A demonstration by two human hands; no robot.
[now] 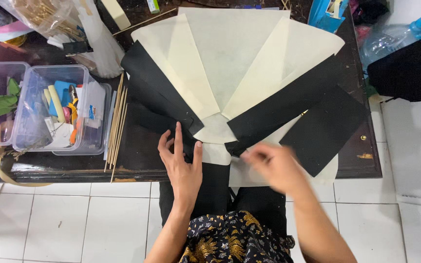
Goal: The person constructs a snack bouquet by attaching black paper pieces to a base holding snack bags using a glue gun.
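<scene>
Cream paper sheets (235,53) and black paper sheets (288,104) lie fanned out on a dark wooden table (352,165), their narrow ends meeting near the front edge. My left hand (181,163) lies flat with fingers apart, pressing the black sheet (154,100) at the left where the sheets meet. My right hand (274,168) is blurred with motion over the lower ends of the sheets, just right of the meeting point; what it holds cannot be made out. A separate black sheet (325,129) lies at the right.
Clear plastic boxes (57,109) with craft bits stand at the left, thin wooden sticks (117,126) beside them. A plastic bag (49,17) sits at the back left, a blue holder (325,14) at the back, a water bottle (395,36) at the right. White floor tiles lie below.
</scene>
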